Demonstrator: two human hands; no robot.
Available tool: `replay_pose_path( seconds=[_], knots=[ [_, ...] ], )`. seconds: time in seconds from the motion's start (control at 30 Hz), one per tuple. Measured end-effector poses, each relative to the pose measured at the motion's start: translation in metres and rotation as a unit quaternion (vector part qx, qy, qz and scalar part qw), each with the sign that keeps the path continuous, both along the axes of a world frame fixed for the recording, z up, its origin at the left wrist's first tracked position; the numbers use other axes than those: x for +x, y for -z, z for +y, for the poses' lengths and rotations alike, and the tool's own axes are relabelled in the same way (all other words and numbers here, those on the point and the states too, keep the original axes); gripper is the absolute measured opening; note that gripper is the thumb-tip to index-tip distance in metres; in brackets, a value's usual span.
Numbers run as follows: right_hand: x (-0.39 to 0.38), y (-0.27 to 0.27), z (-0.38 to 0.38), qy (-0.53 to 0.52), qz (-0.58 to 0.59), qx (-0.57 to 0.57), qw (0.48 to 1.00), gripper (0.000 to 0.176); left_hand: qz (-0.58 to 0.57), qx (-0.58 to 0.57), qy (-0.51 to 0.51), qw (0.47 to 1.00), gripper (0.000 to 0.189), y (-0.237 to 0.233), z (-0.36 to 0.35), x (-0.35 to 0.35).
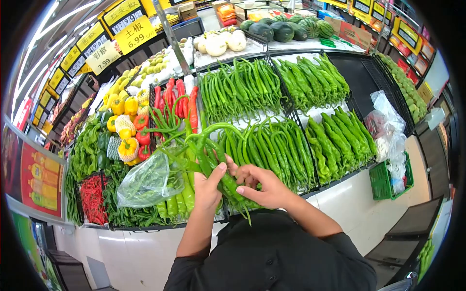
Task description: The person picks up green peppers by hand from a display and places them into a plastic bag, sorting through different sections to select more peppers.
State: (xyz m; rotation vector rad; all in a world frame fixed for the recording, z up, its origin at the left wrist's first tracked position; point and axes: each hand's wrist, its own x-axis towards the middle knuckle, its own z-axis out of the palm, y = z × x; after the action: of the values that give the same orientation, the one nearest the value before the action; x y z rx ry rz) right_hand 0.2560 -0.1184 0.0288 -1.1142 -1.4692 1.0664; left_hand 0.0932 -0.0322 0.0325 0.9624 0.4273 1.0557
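Observation:
My left hand (pixel 208 186) grips a bunch of long green chili peppers (pixel 206 145) together with a clear plastic bag (pixel 148 182) that hangs to its left. My right hand (pixel 264 186) meets the left, its fingers pinched on the lower ends of the same peppers. Both hands hover above a display bin of long green peppers (pixel 276 145) at the front of the stand.
More green pepper piles (pixel 318 80) fill the black crates behind. Red chilies (pixel 177 99), yellow and red bell peppers (pixel 127 121) and small red chilies (pixel 92 199) lie to the left. Watermelons (pixel 284 29) sit at the back. A green basket (pixel 383 182) with bags hangs at right.

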Motion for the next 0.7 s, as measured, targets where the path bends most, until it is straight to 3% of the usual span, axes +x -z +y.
replay_pose_path(
  seconds=[0.13, 0.37, 0.57, 0.7],
  knots=[
    [0.013, 0.016, -0.002, -0.006, -0.039, -0.002, 0.999, 0.034, 0.013, -0.042, -0.061, 0.997, 0.037, 0.007, -0.012, 0.014],
    [0.021, 0.022, -0.003, -0.121, -0.031, -0.043, 0.991, 0.044, 0.0, -0.071, -0.125, 0.99, 0.037, 0.015, -0.016, 0.015],
    [0.024, 0.053, 0.006, -0.197, 0.122, -0.041, 0.972, 0.046, -0.004, -0.063, -0.145, 0.987, 0.035, 0.016, -0.027, 0.008],
    [0.027, 0.055, 0.016, -0.271, 0.174, -0.125, 0.939, 0.041, -0.015, -0.073, -0.128, 0.989, 0.04, 0.019, -0.034, 0.0]
  ],
)
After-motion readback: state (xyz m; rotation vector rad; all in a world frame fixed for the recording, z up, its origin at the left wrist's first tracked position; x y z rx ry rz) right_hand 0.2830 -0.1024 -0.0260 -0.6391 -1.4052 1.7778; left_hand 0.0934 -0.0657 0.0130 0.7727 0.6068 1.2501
